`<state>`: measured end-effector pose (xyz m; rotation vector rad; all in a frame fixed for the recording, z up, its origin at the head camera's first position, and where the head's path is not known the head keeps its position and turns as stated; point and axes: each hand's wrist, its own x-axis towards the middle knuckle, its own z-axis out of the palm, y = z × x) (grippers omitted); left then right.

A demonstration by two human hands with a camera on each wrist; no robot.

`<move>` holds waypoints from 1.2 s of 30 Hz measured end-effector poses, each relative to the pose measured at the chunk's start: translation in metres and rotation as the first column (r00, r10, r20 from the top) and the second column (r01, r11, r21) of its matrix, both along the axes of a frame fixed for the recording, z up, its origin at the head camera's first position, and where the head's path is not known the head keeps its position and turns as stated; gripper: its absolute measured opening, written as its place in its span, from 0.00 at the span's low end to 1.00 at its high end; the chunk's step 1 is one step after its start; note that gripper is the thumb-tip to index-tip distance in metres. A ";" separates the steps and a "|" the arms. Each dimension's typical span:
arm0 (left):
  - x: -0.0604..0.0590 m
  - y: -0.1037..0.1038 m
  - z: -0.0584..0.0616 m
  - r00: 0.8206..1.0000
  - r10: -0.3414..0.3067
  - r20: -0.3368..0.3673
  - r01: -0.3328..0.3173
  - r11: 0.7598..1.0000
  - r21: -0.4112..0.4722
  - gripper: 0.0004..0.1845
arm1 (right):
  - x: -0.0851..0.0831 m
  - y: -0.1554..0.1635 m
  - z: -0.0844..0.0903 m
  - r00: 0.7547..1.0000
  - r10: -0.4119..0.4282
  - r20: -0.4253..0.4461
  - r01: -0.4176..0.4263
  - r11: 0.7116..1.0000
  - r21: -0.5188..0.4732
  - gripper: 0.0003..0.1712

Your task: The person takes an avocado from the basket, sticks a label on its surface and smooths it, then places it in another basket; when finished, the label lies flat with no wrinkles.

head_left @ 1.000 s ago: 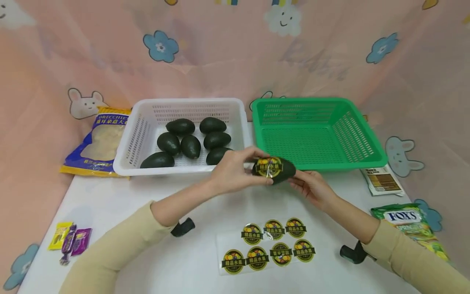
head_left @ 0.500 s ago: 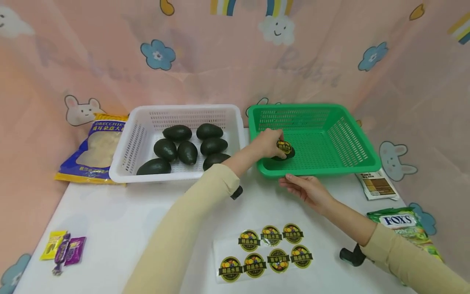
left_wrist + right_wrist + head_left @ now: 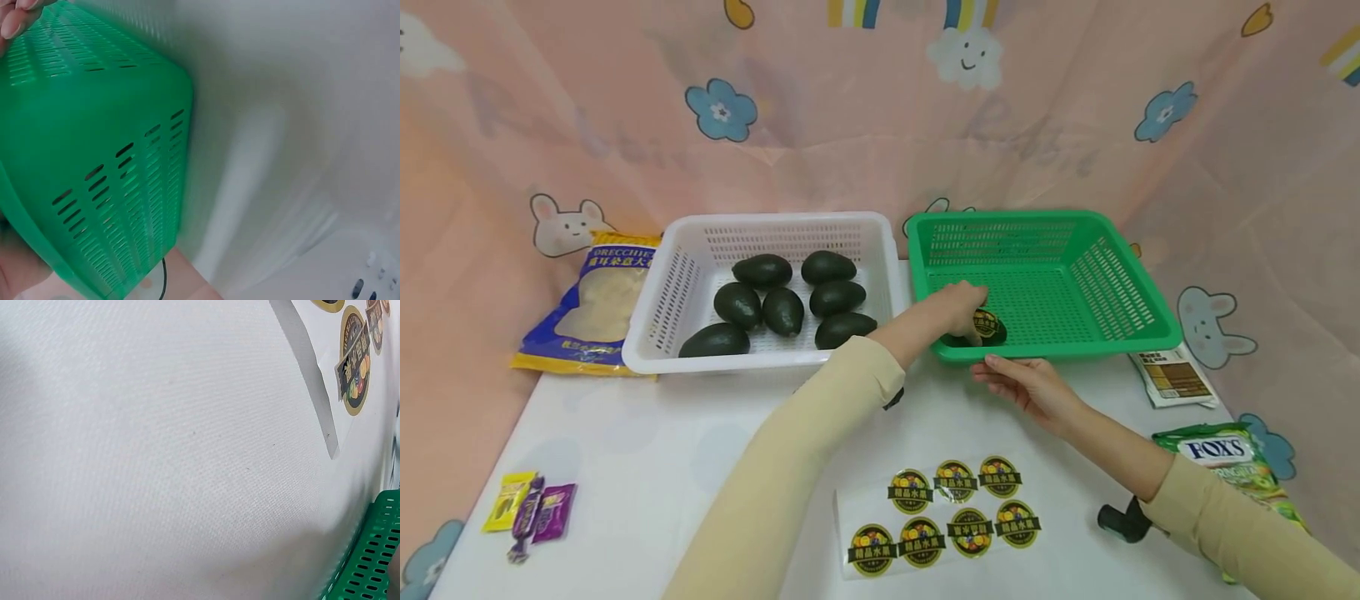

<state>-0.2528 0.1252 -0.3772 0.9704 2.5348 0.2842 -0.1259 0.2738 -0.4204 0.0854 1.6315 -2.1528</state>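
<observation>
A dark green avocado (image 3: 994,332) with a round black-and-gold sticker lies low in the front left corner of the green basket (image 3: 1138,339). My left hand (image 3: 961,310) holds it from the left, thumb and fingers on either side; the basket's front rim hides its lower part. Just outside that rim, my right hand (image 3: 1030,387) has loosely bent fingers and touches the basket's front. Its fingertips (image 3: 15,24) also show against the basket wall in the left wrist view. Several unlabelled avocados (image 3: 783,312) rest in the white basket (image 3: 638,333) to the left.
A sheet of round stickers (image 3: 940,571) lies on the white table (image 3: 700,475) in front of the baskets. Wrapped sweets (image 3: 527,510) are at the left. A pasta bag (image 3: 597,300), a brown-and-white packet (image 3: 1172,379) and a Fox's bag (image 3: 1225,454) flank the baskets.
My left hand has carried the stickered avocado from in front of the baskets into the green basket and lowered it in the front left corner. The right hand let go of it and moved to the rim.
</observation>
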 end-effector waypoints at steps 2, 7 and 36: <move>0.001 0.000 0.001 1.000 0.003 0.011 -0.002 1.000 -0.014 0.39 | 0.000 0.000 0.000 1.000 0.004 0.001 -0.004 1.000 -0.001 0.12; 0.003 -0.004 0.009 1.000 -0.022 0.009 0.022 0.999 -0.040 0.43 | -0.001 0.002 -0.001 1.000 0.011 -0.009 -0.011 1.000 -0.004 0.13; 0.143 -0.212 -0.035 0.597 0.116 0.794 -0.780 0.319 0.539 0.23 | 0.006 -0.053 0.019 0.954 0.283 -0.096 -0.262 0.946 0.189 0.15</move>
